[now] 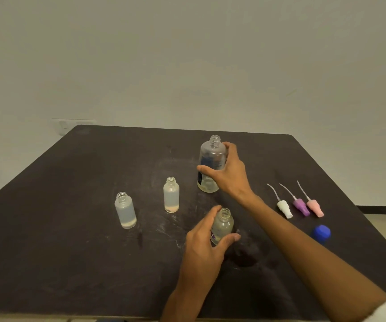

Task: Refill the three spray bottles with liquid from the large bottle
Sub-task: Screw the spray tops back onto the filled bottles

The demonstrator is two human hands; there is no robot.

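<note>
While gripped, large bottle (211,163) uncapped, clear, nearly empty

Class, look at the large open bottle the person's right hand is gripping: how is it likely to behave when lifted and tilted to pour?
The large bottle looks mostly empty, liquid only near its base, so probably light. Its clear plastic wall may flex under the right hand. With the cap off, liquid would likely run out once tilted far enough.
</note>
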